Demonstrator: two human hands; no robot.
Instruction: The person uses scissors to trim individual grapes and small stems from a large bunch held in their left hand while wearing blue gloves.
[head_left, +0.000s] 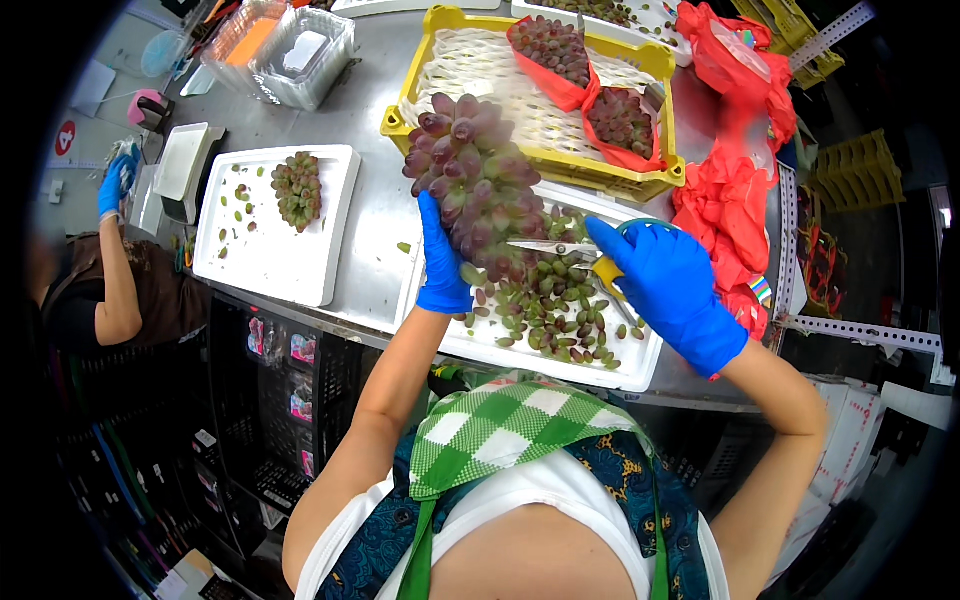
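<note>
A large bunch of purple-green grapes is held up by my left hand, in a blue glove, its fingers around the bunch's left side. My right hand, also gloved in blue, grips scissors with yellow on the handle. The blades point left and reach the lower right side of the bunch; whether they touch a grape or stem I cannot tell. Under both hands lies a white tray strewn with loose small green and reddish grapes.
Behind the tray stands a yellow crate lined with white foam netting, holding red-wrapped grape bunches. Red bags lie right. Leftward are another white tray with a small bunch, clear plastic boxes, a scale and a co-worker's gloved hand.
</note>
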